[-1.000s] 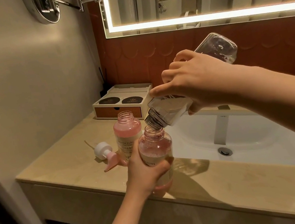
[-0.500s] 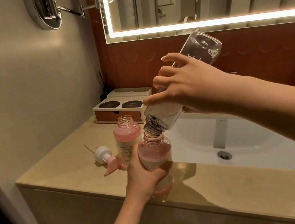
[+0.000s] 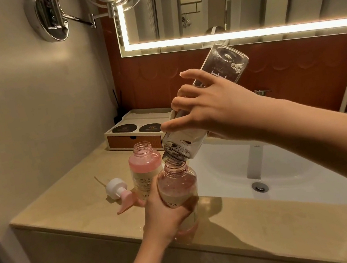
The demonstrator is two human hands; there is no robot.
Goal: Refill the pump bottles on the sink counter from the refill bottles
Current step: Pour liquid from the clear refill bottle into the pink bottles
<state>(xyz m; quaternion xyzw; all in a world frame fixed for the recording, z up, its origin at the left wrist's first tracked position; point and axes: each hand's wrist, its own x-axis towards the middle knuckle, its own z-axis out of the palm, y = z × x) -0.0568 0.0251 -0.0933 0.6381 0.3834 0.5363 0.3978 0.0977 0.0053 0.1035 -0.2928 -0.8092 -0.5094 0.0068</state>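
My left hand (image 3: 166, 219) grips a pink pump bottle (image 3: 179, 190) that stands uncapped on the counter's front edge. My right hand (image 3: 212, 111) holds a clear refill bottle (image 3: 222, 70) tipped steeply, base up, its neck resting in the pink bottle's mouth. The clear bottle looks nearly drained, with bubbles near its neck. A second open pink bottle (image 3: 145, 166) stands just behind, filled high with pink liquid. A white and pink pump head (image 3: 119, 192) lies on the counter to its left.
The beige counter (image 3: 64, 195) ends at a wall on the left. A white sink basin (image 3: 255, 175) with drain and faucet lies right of the bottles. A wooden amenity tray (image 3: 131, 133) sits at the back. A lit mirror and a swing-arm mirror hang above.
My right hand has tipped the clear refill bottle steeper, its base now higher. The pink bottle in my left hand stays in place.
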